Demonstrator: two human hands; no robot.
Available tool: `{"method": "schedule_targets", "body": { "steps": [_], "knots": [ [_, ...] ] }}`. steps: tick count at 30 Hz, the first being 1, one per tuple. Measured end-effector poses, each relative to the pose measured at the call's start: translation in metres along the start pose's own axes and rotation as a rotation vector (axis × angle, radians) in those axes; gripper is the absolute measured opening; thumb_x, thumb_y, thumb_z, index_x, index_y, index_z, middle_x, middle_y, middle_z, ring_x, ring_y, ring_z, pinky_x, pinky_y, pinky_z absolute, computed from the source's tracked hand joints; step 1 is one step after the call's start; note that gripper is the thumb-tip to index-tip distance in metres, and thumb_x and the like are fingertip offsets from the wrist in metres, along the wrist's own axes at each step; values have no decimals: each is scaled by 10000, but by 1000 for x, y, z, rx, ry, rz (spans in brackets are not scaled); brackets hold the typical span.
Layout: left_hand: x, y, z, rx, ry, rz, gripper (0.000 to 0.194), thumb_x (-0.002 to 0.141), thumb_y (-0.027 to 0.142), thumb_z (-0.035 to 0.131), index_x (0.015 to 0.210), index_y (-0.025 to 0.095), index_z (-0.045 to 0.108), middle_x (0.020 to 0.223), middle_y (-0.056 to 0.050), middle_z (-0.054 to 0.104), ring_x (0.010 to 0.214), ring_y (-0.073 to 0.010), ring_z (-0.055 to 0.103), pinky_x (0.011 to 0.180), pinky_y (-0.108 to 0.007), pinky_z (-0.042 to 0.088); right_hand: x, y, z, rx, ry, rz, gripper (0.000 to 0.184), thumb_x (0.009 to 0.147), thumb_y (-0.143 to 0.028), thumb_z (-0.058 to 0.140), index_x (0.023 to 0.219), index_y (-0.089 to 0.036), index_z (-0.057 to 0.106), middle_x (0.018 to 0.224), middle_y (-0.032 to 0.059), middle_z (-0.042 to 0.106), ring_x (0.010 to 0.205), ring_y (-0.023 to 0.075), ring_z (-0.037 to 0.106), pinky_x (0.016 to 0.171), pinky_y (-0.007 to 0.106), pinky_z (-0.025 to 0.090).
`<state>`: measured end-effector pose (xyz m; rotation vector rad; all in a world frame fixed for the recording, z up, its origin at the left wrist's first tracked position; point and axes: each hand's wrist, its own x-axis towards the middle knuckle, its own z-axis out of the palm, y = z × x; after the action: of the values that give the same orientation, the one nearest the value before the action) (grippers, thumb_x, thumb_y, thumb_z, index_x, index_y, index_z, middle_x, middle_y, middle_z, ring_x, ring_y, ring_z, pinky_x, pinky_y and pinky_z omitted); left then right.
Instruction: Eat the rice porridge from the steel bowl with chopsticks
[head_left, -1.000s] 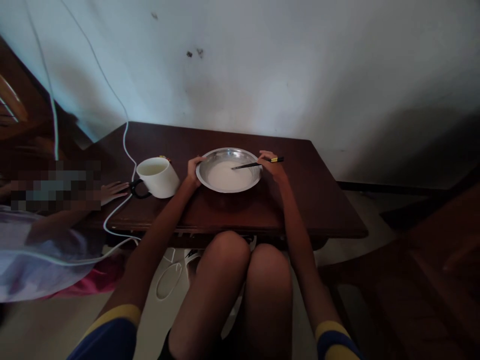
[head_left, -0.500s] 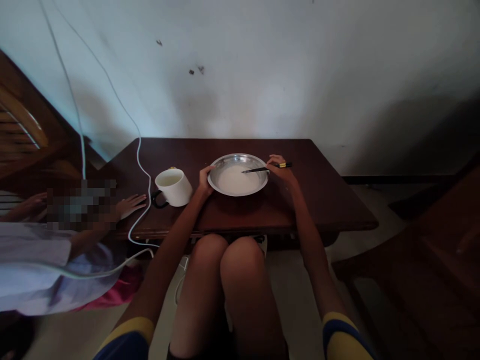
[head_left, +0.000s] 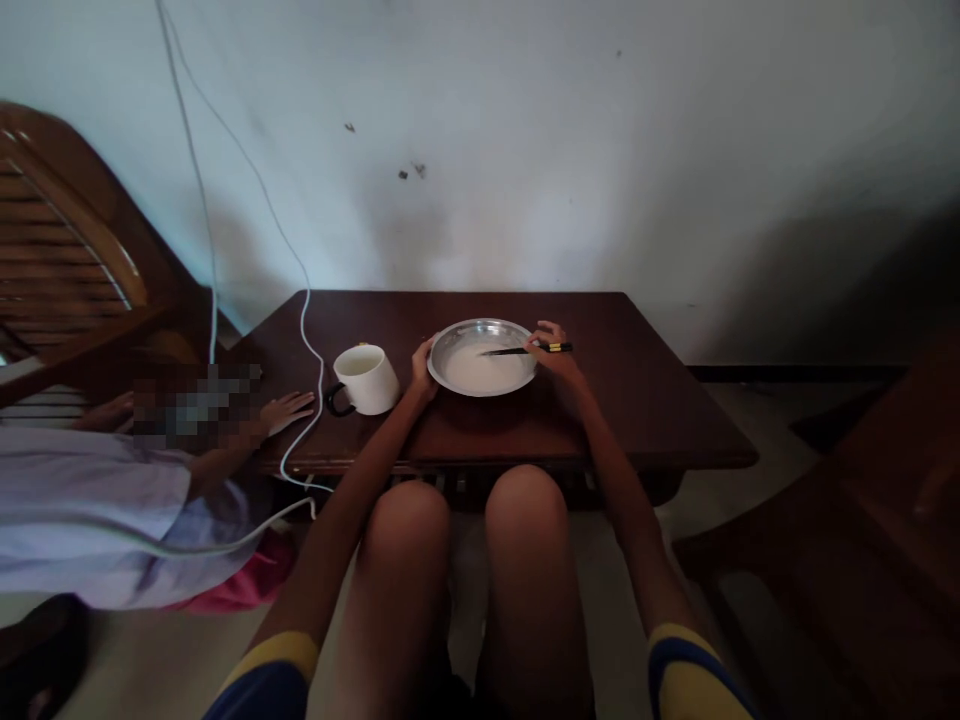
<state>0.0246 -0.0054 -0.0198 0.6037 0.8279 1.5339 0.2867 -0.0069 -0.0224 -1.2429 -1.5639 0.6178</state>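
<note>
A shallow metal bowl (head_left: 450, 343) stands on the dark wooden table in front of my knees. Whitish batter-like liquid (head_left: 484, 372) covers its bottom. My left hand (head_left: 424, 366) grips the bowl's left rim. In my right hand (head_left: 551, 347), above the right rim, is a pair of black chopsticks (head_left: 506, 351) with gold bands near the top; whether both sticks are there is hard to make out. Their tips dip into the liquid. Left of the bowl, near my left forearm, stands a white mug (head_left: 375, 388) with a black handle.
White cables (head_left: 321, 375) hang down the wall and cross the table's left side. Another person's hand (head_left: 289, 410) rests on the table's left edge. A wooden chair (head_left: 67, 270) is at left; dark wooden furniture (head_left: 847, 520) stands at right. The table (head_left: 645, 400) meets the wall.
My view has shifted a little up and left. My right hand has moved the chopsticks slightly in the liquid. My knees are farther apart. My left hand still holds the rim.
</note>
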Motion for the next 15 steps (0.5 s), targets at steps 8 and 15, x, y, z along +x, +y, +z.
{"method": "schedule_targets", "body": {
  "steps": [8,15],
  "knots": [
    [-4,2,-5,54,75,-103,195,791,194,589,601,200,633,541,-23,666,773,-262,712,710,-310,571,1,-8,-21,39,-75,-15,134,691,-262,707,589,-210,638,1113,69,683,1202,262,578,1125,466,383],
    [-3,5,-4,56,75,-139,138,775,180,562,676,186,659,540,-22,664,739,-245,708,685,-298,572,0,-7,3,74,-64,-22,86,715,-277,712,659,-227,670,1188,78,660,1302,266,508,1198,481,270]
  ]
}}
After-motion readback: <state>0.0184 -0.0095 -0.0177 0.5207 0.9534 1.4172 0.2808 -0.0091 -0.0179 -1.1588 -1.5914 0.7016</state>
